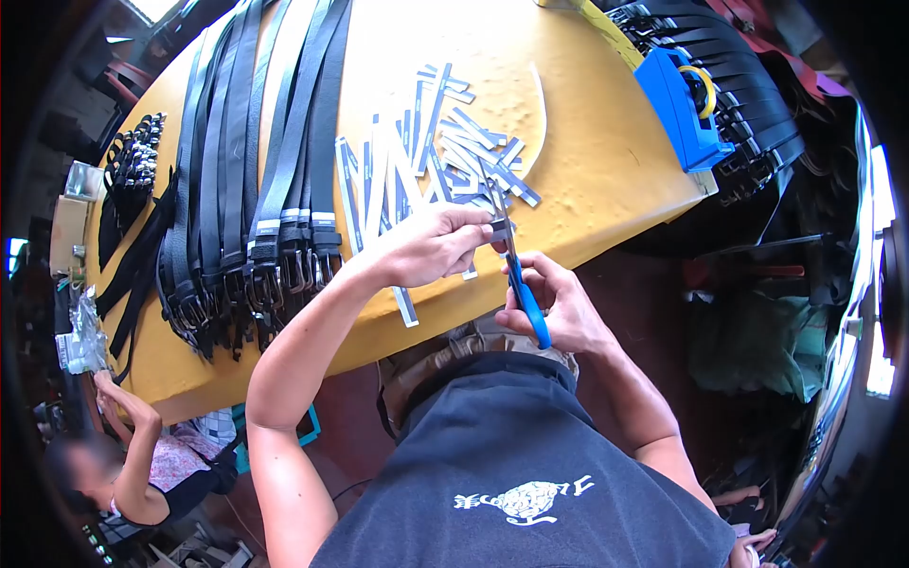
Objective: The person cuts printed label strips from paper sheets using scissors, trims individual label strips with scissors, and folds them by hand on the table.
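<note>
Near the table's front edge, my left hand (437, 244) pinches a small dark-and-white strip (499, 227) between thumb and fingers. My right hand (554, 305) holds blue-handled scissors (528, 305), their blades pointing away from me and touching or very near the strip. Just beyond my hands lies a loose pile of white and dark label strips (459, 156) on the yellow table (606, 161). One strip (405, 305) lies near the front edge, below my left wrist.
Black belts (222, 142) with buckles lie at the left, beside a smaller dark bundle (133, 161). A blue tape dispenser (674, 104) stands at the right edge, with more belts (748, 76) behind. A person (142, 473) is at the lower left.
</note>
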